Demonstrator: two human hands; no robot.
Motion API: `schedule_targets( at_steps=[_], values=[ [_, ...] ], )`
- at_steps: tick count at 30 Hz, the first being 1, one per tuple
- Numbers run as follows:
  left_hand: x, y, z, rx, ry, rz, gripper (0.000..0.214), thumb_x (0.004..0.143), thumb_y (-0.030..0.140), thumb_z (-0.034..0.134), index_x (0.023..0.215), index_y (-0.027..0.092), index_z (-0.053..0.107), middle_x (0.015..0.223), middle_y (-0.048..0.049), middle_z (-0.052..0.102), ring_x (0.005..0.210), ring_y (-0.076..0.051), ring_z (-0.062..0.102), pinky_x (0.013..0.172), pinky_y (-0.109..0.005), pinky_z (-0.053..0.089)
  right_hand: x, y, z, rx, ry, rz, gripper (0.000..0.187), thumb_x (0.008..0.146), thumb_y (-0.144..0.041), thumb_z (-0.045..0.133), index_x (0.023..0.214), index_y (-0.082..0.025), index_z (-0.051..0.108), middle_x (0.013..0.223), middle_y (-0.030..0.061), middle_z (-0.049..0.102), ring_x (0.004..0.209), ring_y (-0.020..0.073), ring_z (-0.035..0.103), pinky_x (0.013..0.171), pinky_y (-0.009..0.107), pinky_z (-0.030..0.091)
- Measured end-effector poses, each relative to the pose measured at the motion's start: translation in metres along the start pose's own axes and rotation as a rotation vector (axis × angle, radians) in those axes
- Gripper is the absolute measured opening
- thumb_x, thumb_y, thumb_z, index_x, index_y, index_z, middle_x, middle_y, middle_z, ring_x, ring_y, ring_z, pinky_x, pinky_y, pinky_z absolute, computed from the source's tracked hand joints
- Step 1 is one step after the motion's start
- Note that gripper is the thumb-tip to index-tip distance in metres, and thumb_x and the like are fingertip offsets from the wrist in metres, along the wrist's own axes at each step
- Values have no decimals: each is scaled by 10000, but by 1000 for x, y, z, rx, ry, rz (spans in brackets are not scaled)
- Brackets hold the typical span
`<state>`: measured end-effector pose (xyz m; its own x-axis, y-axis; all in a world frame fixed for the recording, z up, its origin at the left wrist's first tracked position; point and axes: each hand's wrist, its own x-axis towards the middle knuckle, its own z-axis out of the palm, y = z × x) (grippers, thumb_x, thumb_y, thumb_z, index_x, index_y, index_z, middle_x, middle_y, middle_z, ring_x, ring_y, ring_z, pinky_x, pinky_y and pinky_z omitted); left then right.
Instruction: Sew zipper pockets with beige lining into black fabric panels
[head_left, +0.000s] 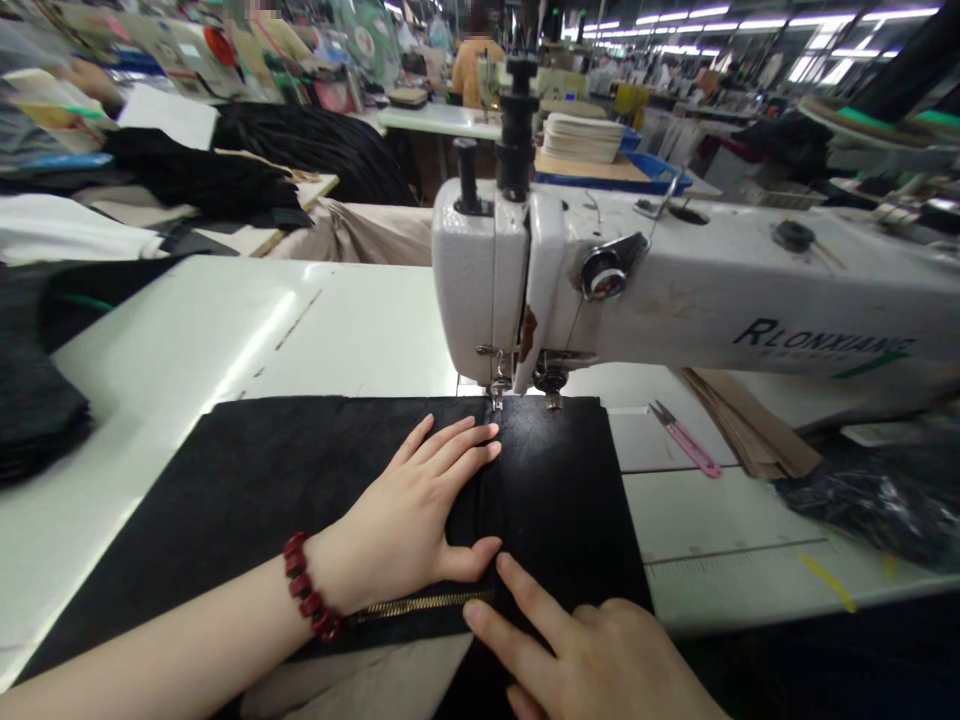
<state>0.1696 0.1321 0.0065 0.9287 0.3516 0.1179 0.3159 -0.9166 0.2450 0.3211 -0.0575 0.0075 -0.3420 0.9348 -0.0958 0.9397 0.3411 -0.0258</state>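
Observation:
A black panel of leather or similar material (300,470) lies flat on the sewing table, its far edge under the presser foot (498,398) of a white sewing machine (660,280). My left hand (416,505) rests on it with fingers stretched out, the tips just short of the foot beside a lengthwise seam. A bead bracelet circles that wrist. Below the palm runs a zipper with brass-coloured teeth (420,605). At the zipper's right end, my right hand (592,650) touches the panel with two fingers extended and spread; its other fingers are partly hidden. Beige cloth (360,680) shows underneath.
Pink-handled thread snips (686,440) lie right of the panel, near brown strips (750,425) and a clear plastic bag (885,510). Dark fabric (37,380) is piled at the left. Behind stand other workbenches, a stack of pale pieces (581,138) and a person in orange (476,70).

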Motion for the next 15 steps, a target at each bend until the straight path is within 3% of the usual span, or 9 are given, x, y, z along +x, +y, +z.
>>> schedule_targets(
  at_steps=[15],
  values=[
    [11,-13,-3,15,3,12,772,801,604,652,1436,229,422,1535,-68,423,1448,-300,331,1234,-570,186,14,7,-17,53,-108,32,679,871,-468,627,1502,-329,418,1516,129,403,508,192,696,381,333,525]
  ],
)
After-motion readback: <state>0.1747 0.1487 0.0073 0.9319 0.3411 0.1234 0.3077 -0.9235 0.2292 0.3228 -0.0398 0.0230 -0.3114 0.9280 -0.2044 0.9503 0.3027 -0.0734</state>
